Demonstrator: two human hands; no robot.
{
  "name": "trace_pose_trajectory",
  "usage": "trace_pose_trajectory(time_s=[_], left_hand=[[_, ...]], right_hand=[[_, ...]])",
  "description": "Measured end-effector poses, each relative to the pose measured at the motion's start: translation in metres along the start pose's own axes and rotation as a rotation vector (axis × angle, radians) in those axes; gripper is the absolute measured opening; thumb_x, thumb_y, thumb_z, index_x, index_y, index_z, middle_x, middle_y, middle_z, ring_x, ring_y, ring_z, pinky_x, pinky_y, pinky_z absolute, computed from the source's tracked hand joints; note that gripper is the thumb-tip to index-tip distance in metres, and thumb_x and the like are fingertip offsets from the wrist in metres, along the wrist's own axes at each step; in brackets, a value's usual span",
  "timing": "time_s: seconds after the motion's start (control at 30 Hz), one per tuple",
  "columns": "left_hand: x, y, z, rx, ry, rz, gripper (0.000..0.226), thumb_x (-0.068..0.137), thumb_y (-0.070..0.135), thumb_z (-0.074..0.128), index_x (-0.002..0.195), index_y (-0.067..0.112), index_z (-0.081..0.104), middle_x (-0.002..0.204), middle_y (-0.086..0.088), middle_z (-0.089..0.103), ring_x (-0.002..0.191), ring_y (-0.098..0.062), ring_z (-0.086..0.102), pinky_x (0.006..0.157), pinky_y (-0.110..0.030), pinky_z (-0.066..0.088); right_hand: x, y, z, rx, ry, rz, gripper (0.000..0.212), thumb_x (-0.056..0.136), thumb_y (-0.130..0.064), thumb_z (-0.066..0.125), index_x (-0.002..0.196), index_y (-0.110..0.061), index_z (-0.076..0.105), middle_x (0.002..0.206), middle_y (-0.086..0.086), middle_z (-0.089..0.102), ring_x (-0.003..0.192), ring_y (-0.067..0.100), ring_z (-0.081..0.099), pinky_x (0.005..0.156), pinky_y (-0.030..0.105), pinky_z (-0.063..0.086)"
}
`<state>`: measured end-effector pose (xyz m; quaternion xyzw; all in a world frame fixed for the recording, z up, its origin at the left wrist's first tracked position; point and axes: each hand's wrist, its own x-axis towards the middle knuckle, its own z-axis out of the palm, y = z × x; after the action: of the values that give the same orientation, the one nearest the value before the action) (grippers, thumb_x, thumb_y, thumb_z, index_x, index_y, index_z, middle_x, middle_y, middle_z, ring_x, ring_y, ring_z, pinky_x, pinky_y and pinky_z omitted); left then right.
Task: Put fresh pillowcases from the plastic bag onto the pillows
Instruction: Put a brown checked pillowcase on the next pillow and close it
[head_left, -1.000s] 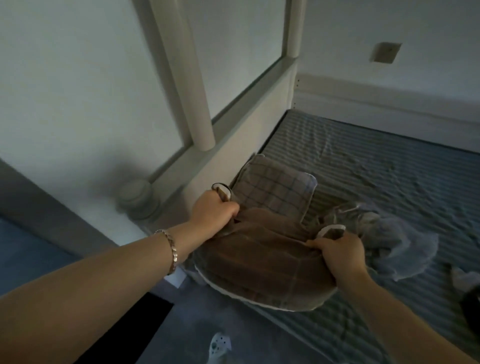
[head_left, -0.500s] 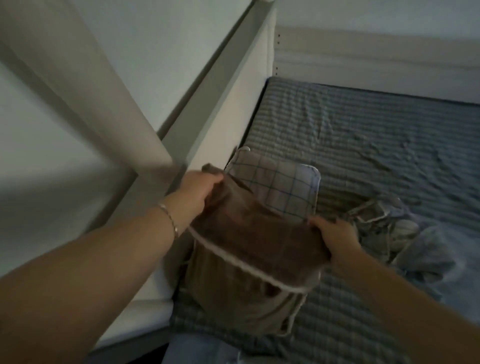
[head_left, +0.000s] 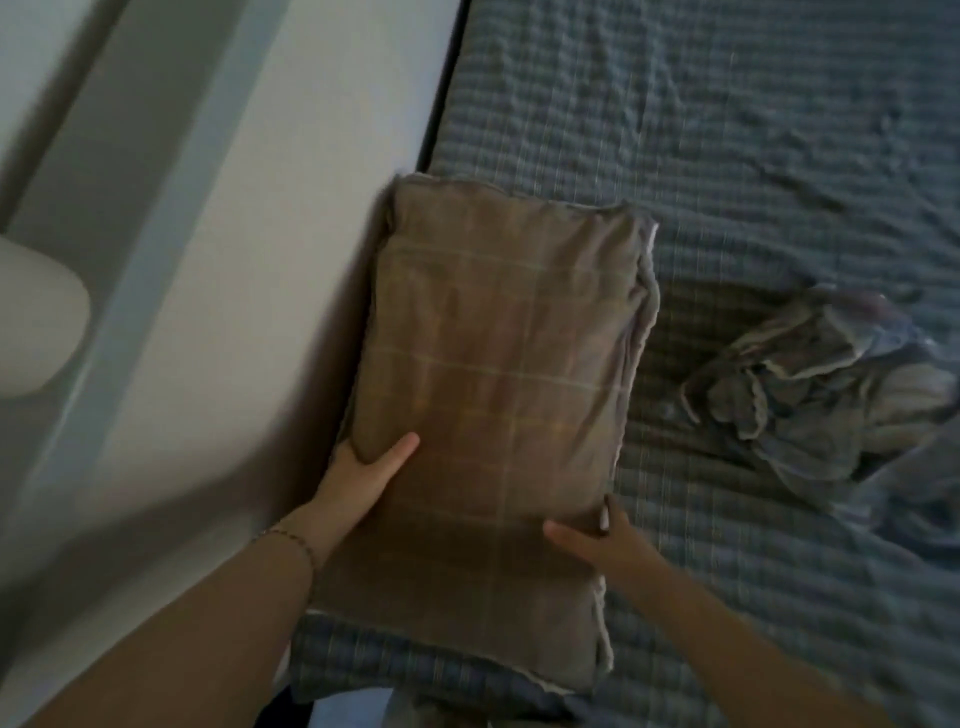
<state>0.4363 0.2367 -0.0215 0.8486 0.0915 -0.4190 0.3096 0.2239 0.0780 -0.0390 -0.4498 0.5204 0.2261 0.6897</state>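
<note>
A brown checked pillow (head_left: 498, 395) in its pillowcase lies flat on the striped blue-grey bedsheet (head_left: 753, 156), lengthwise along the bed's left side. My left hand (head_left: 358, 478) grips its near left edge, thumb on top and fingers round the side. At the near right edge, my right hand (head_left: 597, 543) holds the pillow with the thumb on top. A crumpled bundle of cloth and thin plastic bag (head_left: 821, 384) lies on the sheet to the right, apart from the pillow. The lighter checked pillow is hidden.
A white bed rail (head_left: 249, 291) runs along the left, tight against the pillow. A rounded white post end (head_left: 31, 322) shows at the far left. The rumpled sheet stretches away to the right and back. Blue checked fabric (head_left: 415, 670) sticks out under the pillow's near end.
Both hands swung the brown pillow up and laid it flat along the rail, covering the lighter checked pillow. My view moved closer and looks straight down.
</note>
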Motion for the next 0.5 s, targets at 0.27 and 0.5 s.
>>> trace_pose_trajectory(time_s=[0.27, 0.5], left_hand=[[-0.006, 0.038, -0.021, 0.330, 0.026, 0.056, 0.084, 0.069, 0.069, 0.059, 0.124, 0.007, 0.056, 0.122, -0.014, 0.060, 0.108, -0.032, 0.058, 0.087, -0.030, 0.044], [-0.027, 0.088, -0.052, 0.531, 0.308, 0.438, 0.049, 0.086, 0.047, 0.055, 0.109, 0.005, 0.064, 0.109, -0.020, 0.064, 0.104, -0.038, 0.058, 0.080, -0.034, 0.044]], right_hand=[[-0.034, -0.020, 0.022, 0.032, 0.224, 0.012, 0.084, 0.060, -0.052, 0.078, 0.127, -0.008, 0.052, 0.121, 0.009, 0.060, 0.108, 0.027, 0.057, 0.094, 0.035, 0.045], [-0.071, -0.058, 0.009, 0.044, 0.329, -0.125, 0.030, 0.082, -0.043, 0.065, 0.091, -0.015, 0.059, 0.076, 0.002, 0.058, 0.070, 0.017, 0.055, 0.074, 0.028, 0.040]])
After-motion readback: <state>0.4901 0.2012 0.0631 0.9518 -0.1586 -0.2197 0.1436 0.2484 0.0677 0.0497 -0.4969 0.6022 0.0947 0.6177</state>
